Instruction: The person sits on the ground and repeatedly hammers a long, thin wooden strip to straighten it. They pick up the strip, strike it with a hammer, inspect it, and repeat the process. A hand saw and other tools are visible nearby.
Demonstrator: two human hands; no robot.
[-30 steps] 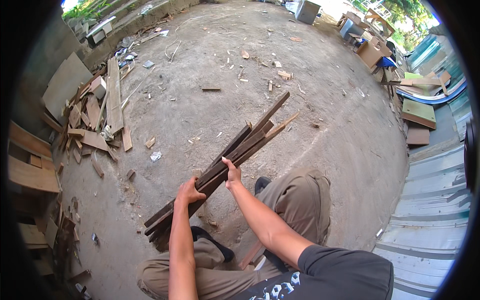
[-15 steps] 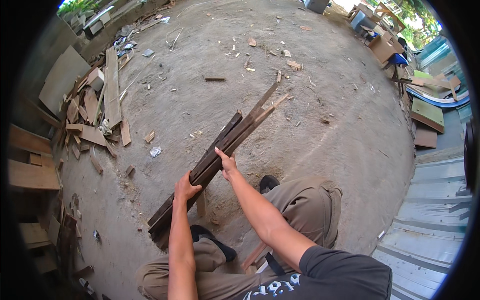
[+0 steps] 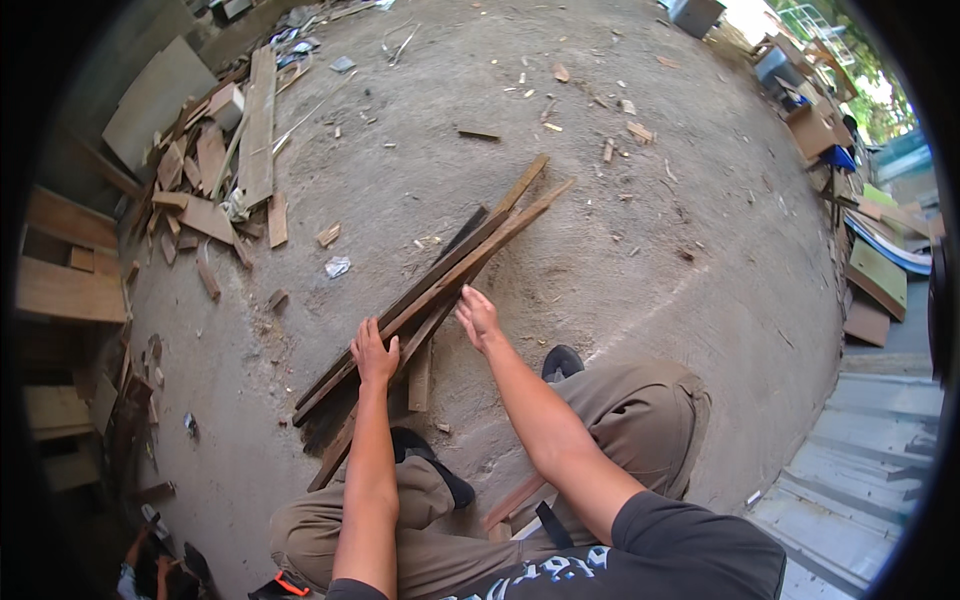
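Observation:
Several long dark wooden strips [image 3: 440, 283] lie in a loose, crossing bundle on the ground in front of me, slanting from lower left to upper right. My left hand [image 3: 374, 354] rests against the lower part of the bundle with its fingers spread. Just right of the bundle's middle, my right hand [image 3: 478, 316] is open, its fingers stretched out and close to the edge of the wood. Neither hand is wrapped round a strip. A short wooden piece [image 3: 420, 380] sticks out from beneath the strips, near my shoe.
Scrap wood [image 3: 208, 185] is heaped at the left, by wooden shelving [image 3: 70, 285]. Small chips and a crumpled wrapper [image 3: 338, 267] dot the ground. Corrugated metal sheeting [image 3: 850, 490] lies at the right. An orange-and-black object [image 3: 290, 584] and another person's arm [image 3: 137, 550] show at lower left.
Both hands have loosened from the bundle, which they gripped before. The strips now lie lower and fan apart. The whole view has shifted slightly.

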